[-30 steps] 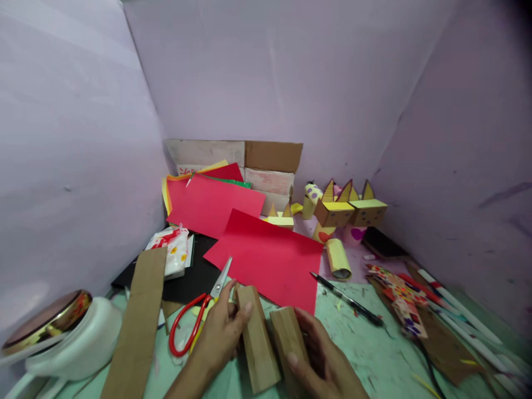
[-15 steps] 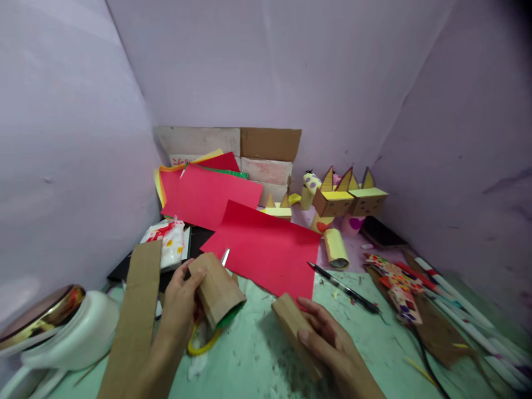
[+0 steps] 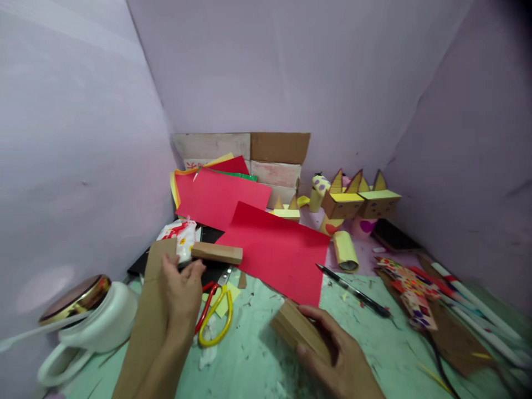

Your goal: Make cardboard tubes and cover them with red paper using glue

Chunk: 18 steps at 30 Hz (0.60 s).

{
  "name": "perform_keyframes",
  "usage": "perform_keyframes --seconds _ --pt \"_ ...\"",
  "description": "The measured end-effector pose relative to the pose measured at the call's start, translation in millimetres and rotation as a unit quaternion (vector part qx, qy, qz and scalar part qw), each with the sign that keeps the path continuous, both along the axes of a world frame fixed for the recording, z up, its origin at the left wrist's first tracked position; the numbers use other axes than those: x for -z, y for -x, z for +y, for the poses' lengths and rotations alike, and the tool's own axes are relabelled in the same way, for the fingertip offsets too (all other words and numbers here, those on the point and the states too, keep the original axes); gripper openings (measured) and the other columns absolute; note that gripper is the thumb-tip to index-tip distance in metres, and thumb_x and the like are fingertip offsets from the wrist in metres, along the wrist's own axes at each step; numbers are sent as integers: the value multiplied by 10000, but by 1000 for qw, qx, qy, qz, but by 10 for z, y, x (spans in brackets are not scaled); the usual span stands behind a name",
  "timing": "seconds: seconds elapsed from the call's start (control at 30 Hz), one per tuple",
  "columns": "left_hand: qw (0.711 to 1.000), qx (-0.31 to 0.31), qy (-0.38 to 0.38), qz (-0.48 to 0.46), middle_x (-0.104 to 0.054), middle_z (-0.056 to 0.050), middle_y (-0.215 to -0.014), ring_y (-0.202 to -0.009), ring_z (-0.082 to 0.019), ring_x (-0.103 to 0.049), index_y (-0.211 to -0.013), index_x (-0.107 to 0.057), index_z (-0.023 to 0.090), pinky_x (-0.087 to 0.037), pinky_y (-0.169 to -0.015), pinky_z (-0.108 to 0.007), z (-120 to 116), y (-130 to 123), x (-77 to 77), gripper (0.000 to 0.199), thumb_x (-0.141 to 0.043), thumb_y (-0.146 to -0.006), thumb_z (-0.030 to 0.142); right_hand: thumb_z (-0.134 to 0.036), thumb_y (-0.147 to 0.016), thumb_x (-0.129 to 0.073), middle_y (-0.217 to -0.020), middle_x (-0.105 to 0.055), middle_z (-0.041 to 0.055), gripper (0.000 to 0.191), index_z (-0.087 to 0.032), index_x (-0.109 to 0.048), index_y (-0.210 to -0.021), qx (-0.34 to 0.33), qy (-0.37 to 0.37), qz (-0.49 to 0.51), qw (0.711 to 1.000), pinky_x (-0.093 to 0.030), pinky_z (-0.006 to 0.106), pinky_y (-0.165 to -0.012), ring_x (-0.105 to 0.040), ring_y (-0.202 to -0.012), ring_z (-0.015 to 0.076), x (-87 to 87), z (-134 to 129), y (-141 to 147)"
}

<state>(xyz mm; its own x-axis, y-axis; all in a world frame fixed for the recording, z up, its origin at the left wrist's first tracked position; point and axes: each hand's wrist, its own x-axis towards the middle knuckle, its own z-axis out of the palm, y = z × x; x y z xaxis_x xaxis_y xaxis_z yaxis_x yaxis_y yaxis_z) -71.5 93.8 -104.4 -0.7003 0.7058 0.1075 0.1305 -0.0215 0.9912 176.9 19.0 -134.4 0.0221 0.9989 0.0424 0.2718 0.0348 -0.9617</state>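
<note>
My right hand [image 3: 336, 349] grips a small folded cardboard tube [image 3: 301, 331], thumb on the near side and fingers on the far side, just above the table. My left hand [image 3: 183, 285] holds nothing; its fingers are apart and reach over the edge of a long cardboard strip [image 3: 145, 316]. Beyond those fingertips lies another folded cardboard piece [image 3: 218, 253], on its side near the red paper. Scissors [image 3: 216, 316] with one red and one yellow handle loop rest right of my left wrist, blades pointing away.
Red paper sheets [image 3: 282, 252] spread across the middle. Cardboard figures with pointed ears [image 3: 343, 205] stand at the back right, by a yellow roll [image 3: 344, 252]. A pen [image 3: 353, 291] lies in front. White teapot-like vessel [image 3: 103, 316] at left; white markers [image 3: 474, 299] at right.
My left hand has let go of the cardboard piece, which now lies beyond it, and has moved to the strip. The scissors are uncovered. My right hand keeps its tube. The view has shifted slightly.
</note>
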Motion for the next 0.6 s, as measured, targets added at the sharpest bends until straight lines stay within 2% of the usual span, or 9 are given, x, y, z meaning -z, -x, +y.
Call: perform_keyframes --seconds 0.07,0.13,0.2,0.27,0.33,0.47,0.53,0.6 --pt "998 -15 -14 54 -413 -138 -1337 -1074 -207 -572 -1406 -203 212 -487 -923 -375 -29 -61 -18 765 -585 -746 151 -295 -624 -615 -983 -698 82 399 -204 -629 -1013 -31 -4 -21 999 -503 359 -772 -648 -860 261 -31 -7 3" --pt "983 6 -36 178 -504 -119 -1244 -1059 -227 -569 -1314 -381 192 -466 -941 -403 -69 -158 -36 602 -586 -748 185 -231 -597 -610 -972 -701 78 409 -203 -632 -1004 -59 -1 -35 998 -504 363 -771 -649 -860 258 -85 -16 -27" --pt "936 62 -76 337 -589 -107 -1109 -991 -237 -593 -1149 -530 169 -475 -914 -419 -98 -272 -48 378 -554 -775 216 -230 -598 -607 -953 -705 72 412 -204 -630 -1008 -89 4 -24 996 -511 360 -753 -651 -849 257 -147 -16 -109" --pt "873 138 -112 454 -627 -106 -1037 -988 -237 -594 -1024 -584 157 -475 -901 -409 -101 -381 -47 240 -502 -805 206 -299 -626 -608 -956 -701 79 407 -199 -619 -1020 -86 -1 -2 996 -516 365 -745 -651 -853 264 -196 10 -252" --pt "828 207 -116 507 -646 -108 -1000 -993 -233 -596 -983 -593 151 -479 -889 -391 -82 -476 -31 211 -464 -818 180 -386 -651 -607 -1000 -683 97 438 -193 -597 -1044 -32 -17 -5 999 -511 382 -771 -641 -891 277 -215 72 -442" --pt "787 289 -76 540 -659 -105 -921 -894 -216 -618 -958 -598 138 -511 -791 -346 -72 -688 -7 209 -454 -807 146 -442 -634 -634 -1102 -621 121 593 -186 -519 -1156 160 -42 -79 983 -470 421 -849 -596 -997 297 -164 240 -799" --pt "757 334 -53 559 -657 -92 -887 -840 -212 -617 -937 -610 146 -514 -744 -334 -111 -837 -21 208 -477 -778 127 -443 -618 -644 -1104 -612 123 648 -184 -496 -1193 202 -35 -107 973 -461 436 -851 -591 -997 303 -130 296 -878" --pt "711 384 -30 588 -651 -87 -879 -825 -229 -607 -900 -628 162 -506 -720 -352 -159 -1003 -46 222 -501 -728 104 -422 -610 -654 -1090 -621 114 625 -193 -511 -1174 195 -19 -101 975 -458 435 -845 -598 -972 297 -117 324 -869"
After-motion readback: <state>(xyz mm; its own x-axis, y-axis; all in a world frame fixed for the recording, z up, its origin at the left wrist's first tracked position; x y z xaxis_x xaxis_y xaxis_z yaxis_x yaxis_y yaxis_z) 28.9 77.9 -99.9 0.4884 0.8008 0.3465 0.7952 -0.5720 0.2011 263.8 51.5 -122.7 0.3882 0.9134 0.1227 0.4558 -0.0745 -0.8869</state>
